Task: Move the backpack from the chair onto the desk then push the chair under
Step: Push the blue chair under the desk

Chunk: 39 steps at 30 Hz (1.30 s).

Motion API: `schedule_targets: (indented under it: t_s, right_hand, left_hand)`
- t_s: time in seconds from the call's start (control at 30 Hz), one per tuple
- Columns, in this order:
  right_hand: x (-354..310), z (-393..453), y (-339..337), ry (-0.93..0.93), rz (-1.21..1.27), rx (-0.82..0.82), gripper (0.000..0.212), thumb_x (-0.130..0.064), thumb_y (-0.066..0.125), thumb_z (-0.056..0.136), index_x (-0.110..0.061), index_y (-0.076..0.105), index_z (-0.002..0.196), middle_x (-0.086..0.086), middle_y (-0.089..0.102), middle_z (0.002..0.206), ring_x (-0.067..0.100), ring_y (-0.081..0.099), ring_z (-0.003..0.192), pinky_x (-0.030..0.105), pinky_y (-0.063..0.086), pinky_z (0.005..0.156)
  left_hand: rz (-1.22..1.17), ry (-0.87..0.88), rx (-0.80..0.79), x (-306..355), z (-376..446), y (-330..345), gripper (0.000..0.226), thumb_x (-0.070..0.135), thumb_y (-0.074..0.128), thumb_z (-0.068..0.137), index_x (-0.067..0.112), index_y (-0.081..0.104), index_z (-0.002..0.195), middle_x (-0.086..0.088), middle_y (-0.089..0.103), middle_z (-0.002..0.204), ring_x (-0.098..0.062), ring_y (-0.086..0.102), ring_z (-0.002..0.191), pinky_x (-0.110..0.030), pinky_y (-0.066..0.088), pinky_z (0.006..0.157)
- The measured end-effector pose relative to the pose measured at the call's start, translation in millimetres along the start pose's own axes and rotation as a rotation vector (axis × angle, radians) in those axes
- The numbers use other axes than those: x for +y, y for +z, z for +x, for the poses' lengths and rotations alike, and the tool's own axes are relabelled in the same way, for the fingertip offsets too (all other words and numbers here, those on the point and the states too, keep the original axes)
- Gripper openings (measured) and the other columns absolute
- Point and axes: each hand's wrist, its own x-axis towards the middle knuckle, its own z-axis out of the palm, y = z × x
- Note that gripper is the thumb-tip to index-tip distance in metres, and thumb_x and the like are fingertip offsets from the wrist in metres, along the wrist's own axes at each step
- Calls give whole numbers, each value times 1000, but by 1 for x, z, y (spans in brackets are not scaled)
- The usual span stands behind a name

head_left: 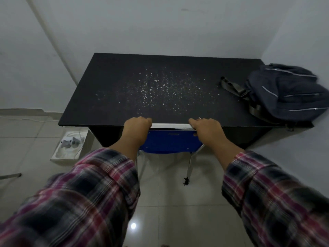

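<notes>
A dark blue backpack (284, 93) lies on the right end of the black desk (124, 68), its straps trailing left. The blue chair (170, 142) stands at the desk's front edge, its seat hidden under the top and only its backrest and metal legs showing. My left hand (136, 129) grips the top left of the backrest. My right hand (207, 129) grips the top right of it. Both arms are stretched forward in plaid sleeves.
White specks are scattered over the middle of the desk. A white box (70, 148) with packaging lies on the tiled floor left of the desk. Walls close in behind the desk and on its right side.
</notes>
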Motion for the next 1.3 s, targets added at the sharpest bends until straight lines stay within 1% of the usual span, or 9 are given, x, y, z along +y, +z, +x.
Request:
schedule_targets:
  t_s: [0.23, 0.53, 0.77, 0.87, 0.97, 1.03, 1.13, 1.23, 1.3]
  right_hand:
    - [14, 5, 8, 24, 1, 75, 23, -20, 57, 92, -17, 51, 114, 6, 67, 98, 27, 65, 84, 32, 40, 61]
    - [24, -1, 14, 8, 48, 171, 25, -16, 61, 87, -16, 54, 111, 8, 66, 96, 30, 63, 81, 33, 35, 57]
    - [4, -3, 14, 3, 85, 190, 26, -10, 63, 82, -13, 56, 107, 11, 67, 91, 32, 63, 78, 34, 40, 57]
    - [-8, 1, 14, -5, 96, 191, 25, -8, 62, 83, -13, 56, 106, 10, 66, 89, 32, 63, 78, 34, 38, 58]
    - [-10, 6, 13, 26, 80, 213, 21, -8, 60, 85, -14, 54, 104, 9, 65, 88, 29, 62, 76, 35, 41, 60]
    - [-8, 9, 13, 54, 78, 226, 20, -9, 60, 86, -14, 55, 104, 9, 65, 88, 29, 61, 77, 34, 39, 61]
    - [-16, 13, 14, 78, 88, 263, 24, -4, 66, 80, -12, 59, 102, 11, 65, 82, 31, 61, 70, 35, 40, 58]
    - [-28, 14, 13, 105, 102, 238, 26, -3, 63, 81, -12, 56, 104, 11, 66, 90, 32, 61, 80, 36, 38, 63]
    - [-31, 12, 11, 139, 89, 214, 28, -4, 62, 83, -13, 53, 108, 10, 65, 98, 32, 60, 88, 38, 40, 69]
  left_hand:
    - [6, 29, 5, 7, 21, -1, 18, 8, 58, 90, 13, 56, 107, -8, 65, 104, -29, 63, 90, -35, 43, 65]
    - [49, 33, -11, 15, 26, 2, 17, 12, 58, 91, 15, 57, 108, -9, 65, 101, -30, 63, 88, -38, 49, 68]
    - [82, 62, -38, -2, 11, 2, 14, 18, 58, 92, 17, 57, 107, -7, 65, 97, -28, 63, 85, -34, 47, 65]
    - [98, 44, -36, -14, 6, 2, 15, 19, 59, 92, 18, 57, 106, -6, 65, 97, -27, 62, 83, -33, 45, 64]
    - [98, 53, -17, -14, 10, 2, 16, 19, 59, 92, 17, 56, 107, -6, 66, 99, -27, 61, 83, -33, 43, 63]
    - [90, 61, -9, -14, 16, 2, 17, 18, 60, 91, 16, 56, 107, -6, 66, 100, -28, 63, 86, -34, 43, 63]
    - [95, 56, 2, -22, 20, 3, 19, 21, 63, 90, 17, 56, 107, -5, 66, 97, -27, 64, 86, -33, 44, 63]
    - [81, 38, 30, -29, 18, 5, 20, 21, 64, 89, 17, 55, 107, -4, 66, 96, -27, 63, 85, -33, 44, 62]
    - [44, 13, 51, -27, 13, 7, 19, 15, 63, 88, 16, 56, 105, -5, 66, 97, -28, 63, 86, -35, 48, 66]
